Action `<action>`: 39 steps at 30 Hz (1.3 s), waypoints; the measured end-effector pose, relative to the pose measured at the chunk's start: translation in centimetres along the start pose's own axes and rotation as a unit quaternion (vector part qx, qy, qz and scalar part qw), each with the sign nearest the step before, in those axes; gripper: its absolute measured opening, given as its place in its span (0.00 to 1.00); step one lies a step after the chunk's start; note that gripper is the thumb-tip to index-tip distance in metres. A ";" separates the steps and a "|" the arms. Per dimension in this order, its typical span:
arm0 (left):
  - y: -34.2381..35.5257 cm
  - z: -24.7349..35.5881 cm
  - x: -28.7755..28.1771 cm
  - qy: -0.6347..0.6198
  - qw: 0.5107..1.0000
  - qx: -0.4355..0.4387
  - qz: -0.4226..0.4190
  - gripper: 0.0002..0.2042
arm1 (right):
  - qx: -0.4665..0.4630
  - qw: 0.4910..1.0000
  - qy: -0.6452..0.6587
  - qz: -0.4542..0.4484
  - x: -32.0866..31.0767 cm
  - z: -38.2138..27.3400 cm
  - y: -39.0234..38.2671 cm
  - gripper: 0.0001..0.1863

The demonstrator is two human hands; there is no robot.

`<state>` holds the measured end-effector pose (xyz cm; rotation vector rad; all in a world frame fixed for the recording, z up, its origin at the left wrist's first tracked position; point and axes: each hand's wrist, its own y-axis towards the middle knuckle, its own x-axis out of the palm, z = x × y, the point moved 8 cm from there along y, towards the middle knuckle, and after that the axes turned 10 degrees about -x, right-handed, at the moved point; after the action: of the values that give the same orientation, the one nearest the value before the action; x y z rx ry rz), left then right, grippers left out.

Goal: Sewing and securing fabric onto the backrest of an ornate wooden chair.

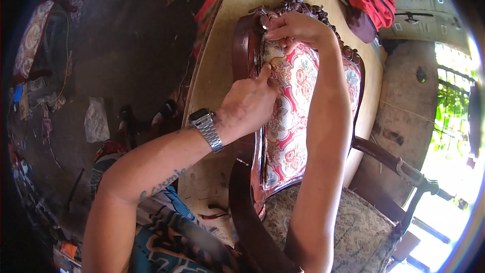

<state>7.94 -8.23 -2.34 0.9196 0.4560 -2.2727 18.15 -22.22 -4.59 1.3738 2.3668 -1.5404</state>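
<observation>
A carved dark-wood armchair lies tilted back, its backrest panel [294, 114] covered in red and cream floral fabric. My left hand [247, 103], below a metal-banded watch [203, 124], rests on the panel's left edge. One digit points up and presses on the fabric edge; the other fingers curl, their tips hidden. My right hand [299, 29] reaches over the panel to its upper left corner, under the carved crest [298, 3]. Its fingertips are pinched by the frame, on something too small to make out. A thin brownish cord [278, 59] shows between the hands.
Under the backrest is a wooden board table [214, 71]. The chair's seat [328, 222] has worn floral cloth, with a wooden armrest [389, 159] at right. A red bag [370, 5] stands by cabinets. A clear plastic bag [96, 120] lies on the floor at left.
</observation>
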 end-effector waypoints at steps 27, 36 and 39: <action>-6.2 -1.5 -22.9 -0.641 0.729 0.188 -0.147 0.12 | -0.270 0.829 0.103 0.479 -2.2 1.3 -8.7 0.13; 1.2 -12.0 -34.6 -0.594 0.797 0.106 -0.019 0.28 | -0.315 0.780 -0.228 0.490 5.2 -2.1 -10.1 0.09; 2.1 -9.0 -35.1 -0.576 0.813 0.082 0.015 0.33 | -0.304 0.777 -0.233 0.499 5.6 -2.6 -9.0 0.11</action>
<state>33.14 9.96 16.32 -0.4793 -0.3074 -2.3747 9.85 -17.80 1.00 1.4212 1.2198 -0.5993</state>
